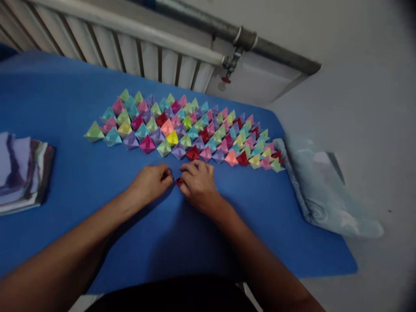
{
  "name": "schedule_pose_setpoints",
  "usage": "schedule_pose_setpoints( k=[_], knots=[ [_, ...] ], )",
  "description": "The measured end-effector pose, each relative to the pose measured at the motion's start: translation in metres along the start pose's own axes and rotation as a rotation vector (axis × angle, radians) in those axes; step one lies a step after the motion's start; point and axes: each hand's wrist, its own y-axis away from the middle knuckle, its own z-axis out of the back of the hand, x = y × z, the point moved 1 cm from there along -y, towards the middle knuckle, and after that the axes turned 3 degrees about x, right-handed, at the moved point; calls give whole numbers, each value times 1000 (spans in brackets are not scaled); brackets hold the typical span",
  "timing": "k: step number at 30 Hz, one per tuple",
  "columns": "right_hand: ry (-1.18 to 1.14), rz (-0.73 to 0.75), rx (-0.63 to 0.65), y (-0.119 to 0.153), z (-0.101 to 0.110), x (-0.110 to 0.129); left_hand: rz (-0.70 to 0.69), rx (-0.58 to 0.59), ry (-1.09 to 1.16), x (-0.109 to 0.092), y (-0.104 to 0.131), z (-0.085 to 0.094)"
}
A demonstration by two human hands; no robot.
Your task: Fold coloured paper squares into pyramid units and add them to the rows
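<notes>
Rows of small origami paper boats (157, 135) in many colours stand close together on the blue tabletop (123, 247). Just in front of them, my right hand (199, 184) has its thumb and fingers closed on a small dark red folded paper (179, 182), mostly covered by the hand. My left hand (151, 181) is beside it on the left, fingers curled in, its tips a little apart from the red paper. Whether anything is between the left fingers is hidden. A red paper boat (193, 153) stands right behind my right fingertips.
At the left lies a stack of folded papers or cloths (24, 173). A folded light-blue blanket (321, 190) rests over the table's right end. Behind the table are a white radiator (130, 52), a grey pipe (201, 21) and a red-handled valve (226, 80).
</notes>
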Motion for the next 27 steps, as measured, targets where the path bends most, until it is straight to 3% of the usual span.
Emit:
schedule_pose_setpoints(
  k=[4, 16, 19, 23, 24, 27],
  knots=[
    [-31, -25, 26, 0, 1, -2, -10, 1, 40, -1, -1, 0],
    [-104, -92, -118, 2, -9, -2, -67, -82, 103, 2, -4, -5],
    [-218, -91, -159, 10, -3, -9, -44, -47, 140, 2, -3, -3],
    [-475, -40, -320, 21, 18, -35, 3, 25, 195, 5, -2, -1],
    [-485, -23, -317, 23, 23, -41, 20, 30, 205, 5, -2, -1],
    [-484, 78, -145, 26, 29, -50, 47, 53, 220, 4, -1, 2]
  ],
)
